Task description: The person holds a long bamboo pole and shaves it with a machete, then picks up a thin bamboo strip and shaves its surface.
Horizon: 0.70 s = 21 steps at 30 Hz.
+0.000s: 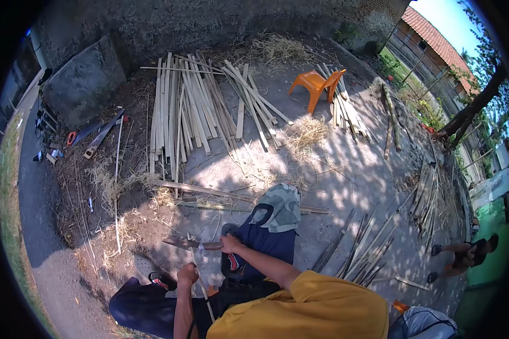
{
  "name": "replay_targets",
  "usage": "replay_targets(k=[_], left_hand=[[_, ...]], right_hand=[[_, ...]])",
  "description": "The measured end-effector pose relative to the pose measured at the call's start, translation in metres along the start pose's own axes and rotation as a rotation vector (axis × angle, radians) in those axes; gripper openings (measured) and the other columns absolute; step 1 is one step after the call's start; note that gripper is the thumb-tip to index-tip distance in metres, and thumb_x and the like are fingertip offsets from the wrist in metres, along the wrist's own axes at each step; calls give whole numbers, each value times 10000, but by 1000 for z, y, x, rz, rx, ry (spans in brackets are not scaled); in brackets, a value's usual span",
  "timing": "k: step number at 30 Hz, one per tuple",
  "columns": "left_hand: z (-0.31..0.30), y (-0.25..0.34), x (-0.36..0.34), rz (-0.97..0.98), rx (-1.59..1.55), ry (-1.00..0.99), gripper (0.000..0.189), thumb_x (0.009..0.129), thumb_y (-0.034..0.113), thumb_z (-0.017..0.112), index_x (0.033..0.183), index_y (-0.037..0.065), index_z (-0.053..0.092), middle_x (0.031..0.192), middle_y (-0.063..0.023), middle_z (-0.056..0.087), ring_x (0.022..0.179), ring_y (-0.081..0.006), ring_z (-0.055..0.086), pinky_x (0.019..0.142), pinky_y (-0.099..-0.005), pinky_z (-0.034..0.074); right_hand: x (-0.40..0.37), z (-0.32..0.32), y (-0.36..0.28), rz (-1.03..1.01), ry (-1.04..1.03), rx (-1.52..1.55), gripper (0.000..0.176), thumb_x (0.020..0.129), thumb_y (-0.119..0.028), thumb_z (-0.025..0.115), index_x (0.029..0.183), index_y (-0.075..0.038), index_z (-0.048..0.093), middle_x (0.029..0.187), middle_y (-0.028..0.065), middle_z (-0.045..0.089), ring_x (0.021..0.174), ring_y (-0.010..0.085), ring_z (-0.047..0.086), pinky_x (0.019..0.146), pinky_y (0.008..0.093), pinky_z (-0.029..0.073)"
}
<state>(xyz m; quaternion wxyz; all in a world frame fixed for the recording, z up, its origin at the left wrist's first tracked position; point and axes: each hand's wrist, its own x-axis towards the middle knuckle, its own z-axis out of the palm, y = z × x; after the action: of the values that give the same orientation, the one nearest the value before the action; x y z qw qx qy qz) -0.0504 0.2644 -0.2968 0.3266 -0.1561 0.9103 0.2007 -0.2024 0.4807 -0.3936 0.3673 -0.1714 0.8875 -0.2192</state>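
Observation:
My right hand is closed around the handle of a machete, whose broad blade points left across the space between my legs. Below it, my left hand is closed on a thin bamboo strip. The strip runs from my lap up past the left hand towards the blade and overlaps it in this view. A camouflage-patterned cloth lies over my right knee. Near my left leg, a sandal shows on the ground.
Split bamboo slats lie in a large pile ahead. An orange plastic chair stands beyond, beside more slats. Handsaws rest at the left. Dark strips lie on my right; a person is further right.

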Motion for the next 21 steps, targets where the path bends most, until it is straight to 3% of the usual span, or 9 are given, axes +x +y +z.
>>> replay_targets(k=[8,13,21], left_hand=[[13,-16,13,97,-30,22,346,749,199,677,1089,133,687,1101,-164,682,1022,-346,660,884,-455,538],[-2,0,0,-1,11,-5,411,702,157,711,1113,141,699,1090,-158,692,1049,-335,658,917,-438,534],[-10,9,-7,-1,84,-10,376,705,188,723,1078,142,717,1095,-151,695,1040,-313,668,909,-440,535]], right_hand=[[0,1,0,18,16,5,564,704,-254,723,1238,-150,574,1164,210,546,1095,402,573,947,473,488],[3,7,4,10,8,8,564,697,-260,734,1229,-153,580,1159,214,552,1077,400,582,935,476,497],[10,17,10,-21,34,10,586,676,-257,745,1229,-151,581,1166,216,553,1084,408,579,934,476,498]])
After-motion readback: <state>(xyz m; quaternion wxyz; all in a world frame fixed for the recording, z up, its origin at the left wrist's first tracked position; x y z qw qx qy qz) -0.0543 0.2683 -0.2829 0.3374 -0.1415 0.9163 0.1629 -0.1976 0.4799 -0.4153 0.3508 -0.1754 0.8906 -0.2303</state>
